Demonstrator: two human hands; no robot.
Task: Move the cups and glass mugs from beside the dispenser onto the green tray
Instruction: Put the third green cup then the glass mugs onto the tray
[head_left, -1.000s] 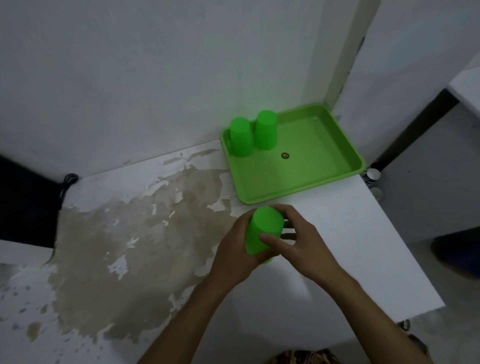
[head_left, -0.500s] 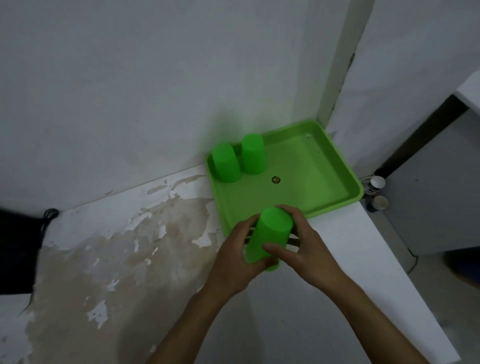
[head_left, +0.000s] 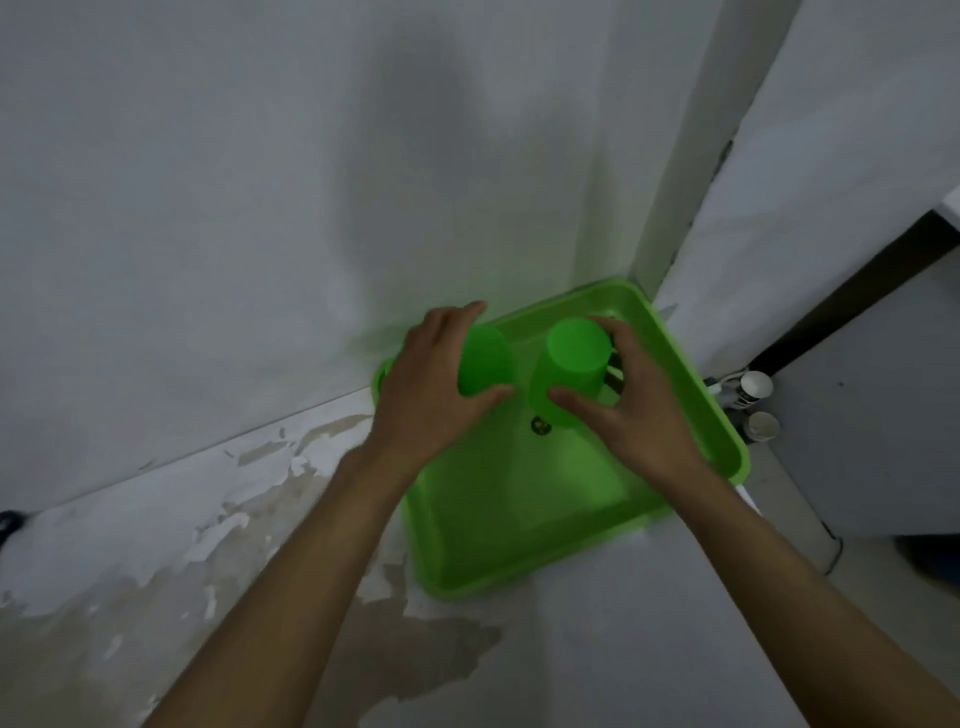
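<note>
Right grip (head_left: 631, 410) is wrapped around an inverted green cup (head_left: 569, 371), held base-up and tilted over the far part of the green tray (head_left: 519, 540). Left grip (head_left: 431, 387) is curled on a neighbouring cup (head_left: 485, 361), just left; clear floor is seen nearer.

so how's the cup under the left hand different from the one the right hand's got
The left cup is mostly covered by the left hand and sits near the green tray's back left corner. The right cup shows far more of itself, with its flat base fully visible, and sits nearer the tray's middle, gripped by the right hand from its right side. Both are green, upside down, and side by side.
</note>
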